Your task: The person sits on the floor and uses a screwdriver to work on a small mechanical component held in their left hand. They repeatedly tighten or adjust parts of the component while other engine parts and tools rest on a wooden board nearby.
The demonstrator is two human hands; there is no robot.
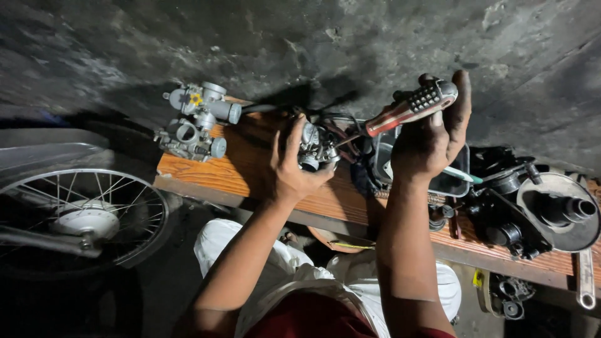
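My left hand [291, 166] grips a small grey metal carburetor [316, 149] above a wooden bench [244, 166]. My right hand [432, 141] holds a screwdriver [410, 109] with a red, black and grey handle. Its shaft points left and down toward the carburetor. Two more carburetors [197, 122] lie at the bench's left end.
A spoked motorcycle wheel [81, 213] stands at the left. A dark tray [447, 178] and black engine parts [532, 209] crowd the right of the bench. A wrench [585, 278] lies at the right edge. A rough grey concrete floor [300, 44] lies beyond the bench.
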